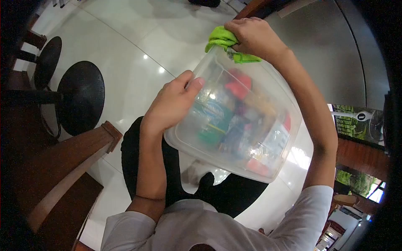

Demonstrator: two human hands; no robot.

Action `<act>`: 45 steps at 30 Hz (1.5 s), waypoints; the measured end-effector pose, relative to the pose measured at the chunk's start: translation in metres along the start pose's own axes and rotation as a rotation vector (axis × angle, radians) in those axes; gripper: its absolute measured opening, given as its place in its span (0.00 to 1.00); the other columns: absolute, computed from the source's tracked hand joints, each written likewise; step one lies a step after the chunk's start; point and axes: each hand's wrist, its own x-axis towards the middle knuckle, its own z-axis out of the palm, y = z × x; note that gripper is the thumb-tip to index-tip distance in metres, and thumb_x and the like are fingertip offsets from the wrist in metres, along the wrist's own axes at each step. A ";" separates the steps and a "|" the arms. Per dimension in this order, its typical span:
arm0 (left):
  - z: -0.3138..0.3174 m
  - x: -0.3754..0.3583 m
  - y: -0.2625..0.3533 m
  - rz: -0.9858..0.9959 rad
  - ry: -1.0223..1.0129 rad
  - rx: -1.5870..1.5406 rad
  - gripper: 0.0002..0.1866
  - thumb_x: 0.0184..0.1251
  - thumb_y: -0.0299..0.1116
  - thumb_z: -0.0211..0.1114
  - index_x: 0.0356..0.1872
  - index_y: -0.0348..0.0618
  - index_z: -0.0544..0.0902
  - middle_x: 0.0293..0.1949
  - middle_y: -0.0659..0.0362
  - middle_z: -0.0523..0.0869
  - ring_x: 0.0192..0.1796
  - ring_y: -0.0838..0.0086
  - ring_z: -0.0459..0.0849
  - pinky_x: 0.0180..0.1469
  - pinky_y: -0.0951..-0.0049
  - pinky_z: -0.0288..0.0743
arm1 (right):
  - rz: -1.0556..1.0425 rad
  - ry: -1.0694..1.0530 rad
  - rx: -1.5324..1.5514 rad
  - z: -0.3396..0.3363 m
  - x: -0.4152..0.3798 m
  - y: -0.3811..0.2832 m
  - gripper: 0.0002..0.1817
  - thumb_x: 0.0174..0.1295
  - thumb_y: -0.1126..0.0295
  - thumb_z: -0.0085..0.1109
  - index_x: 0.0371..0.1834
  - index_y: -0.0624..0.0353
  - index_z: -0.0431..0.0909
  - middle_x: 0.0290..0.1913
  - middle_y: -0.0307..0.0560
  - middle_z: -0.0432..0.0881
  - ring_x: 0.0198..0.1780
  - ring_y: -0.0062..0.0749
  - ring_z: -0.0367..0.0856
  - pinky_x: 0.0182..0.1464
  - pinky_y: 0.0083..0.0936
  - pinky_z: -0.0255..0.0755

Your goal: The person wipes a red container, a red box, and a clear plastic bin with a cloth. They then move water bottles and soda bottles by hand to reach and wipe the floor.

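A translucent plastic container point(188, 140) is held up in front of my body, with blurred red, green and blue items showing through it. On its left side, my left hand point(173, 98) grips the edge with the thumb over the surface. At the top edge, my right hand point(253, 37) is closed on a bright green cloth point(222, 37), which lies against the container's rim. Part of the cloth hangs below the fingers over the container's surface. The right fingertips are partly hidden.
Round black stools point(81, 98) and a dark wooden post point(75, 163) stand at the left. A grey metallic panel point(322, 50) is at the upper right. Glossy pale tiles point(125, 46) cover the floor.
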 end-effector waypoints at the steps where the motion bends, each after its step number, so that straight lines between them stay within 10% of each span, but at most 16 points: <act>1: 0.000 0.000 0.001 -0.003 -0.006 -0.002 0.20 0.69 0.46 0.52 0.34 0.34 0.72 0.23 0.52 0.76 0.27 0.69 0.72 0.36 0.68 0.68 | 0.132 -0.036 0.062 0.000 -0.003 -0.002 0.19 0.45 0.64 0.65 0.41 0.56 0.74 0.37 0.47 0.81 0.43 0.42 0.80 0.45 0.35 0.73; 9: 0.001 -0.001 0.007 0.018 0.011 -0.001 0.20 0.68 0.47 0.52 0.34 0.34 0.72 0.23 0.50 0.76 0.27 0.66 0.73 0.35 0.67 0.69 | 0.511 -0.104 0.266 -0.002 -0.009 -0.005 0.24 0.46 0.55 0.64 0.45 0.54 0.75 0.35 0.55 0.82 0.39 0.50 0.82 0.37 0.43 0.76; 12: 0.002 0.001 0.011 -0.012 0.000 0.040 0.20 0.68 0.46 0.52 0.35 0.34 0.72 0.25 0.49 0.78 0.28 0.63 0.75 0.36 0.66 0.69 | 0.531 -0.178 0.271 -0.002 -0.007 -0.020 0.24 0.45 0.63 0.62 0.50 0.51 0.75 0.42 0.51 0.81 0.44 0.48 0.79 0.47 0.37 0.73; 14: 0.003 0.004 0.008 0.001 0.000 0.059 0.20 0.68 0.46 0.52 0.35 0.34 0.72 0.26 0.48 0.78 0.28 0.62 0.75 0.36 0.66 0.69 | 0.269 0.324 0.459 0.029 -0.023 -0.045 0.27 0.50 0.54 0.59 0.56 0.45 0.73 0.58 0.52 0.73 0.62 0.48 0.68 0.60 0.47 0.61; 16: 0.007 0.007 0.001 0.014 0.005 0.082 0.20 0.68 0.46 0.52 0.35 0.34 0.72 0.27 0.47 0.79 0.29 0.60 0.76 0.37 0.65 0.69 | 0.306 0.224 0.396 0.022 -0.040 -0.093 0.29 0.53 0.54 0.56 0.63 0.39 0.68 0.67 0.44 0.63 0.68 0.48 0.57 0.65 0.54 0.48; 26: 0.006 0.007 0.012 -0.002 0.020 0.014 0.21 0.71 0.47 0.49 0.31 0.35 0.68 0.22 0.55 0.68 0.28 0.73 0.66 0.36 0.71 0.65 | 0.323 0.280 0.369 0.032 -0.016 -0.048 0.17 0.64 0.54 0.47 0.51 0.46 0.76 0.48 0.38 0.78 0.57 0.42 0.70 0.54 0.41 0.61; 34: 0.007 0.004 0.010 0.012 0.029 -0.072 0.21 0.71 0.47 0.49 0.28 0.37 0.67 0.22 0.62 0.64 0.29 0.78 0.62 0.35 0.75 0.63 | 0.656 0.278 0.321 0.041 -0.131 -0.060 0.21 0.61 0.67 0.49 0.60 0.43 0.72 0.69 0.38 0.63 0.68 0.47 0.60 0.68 0.47 0.48; 40: 0.008 0.006 0.004 0.024 0.007 -0.078 0.19 0.72 0.44 0.49 0.28 0.37 0.68 0.23 0.65 0.64 0.30 0.81 0.62 0.34 0.77 0.62 | 1.052 0.082 0.266 0.015 -0.297 -0.125 0.20 0.61 0.69 0.50 0.58 0.47 0.74 0.68 0.40 0.63 0.71 0.48 0.53 0.71 0.49 0.41; 45: 0.008 -0.002 0.018 0.022 0.057 -0.089 0.14 0.70 0.39 0.49 0.30 0.36 0.70 0.26 0.65 0.67 0.33 0.80 0.63 0.38 0.78 0.62 | 1.085 0.057 0.186 0.016 -0.269 -0.133 0.20 0.61 0.64 0.53 0.58 0.51 0.74 0.66 0.43 0.66 0.69 0.49 0.57 0.69 0.49 0.45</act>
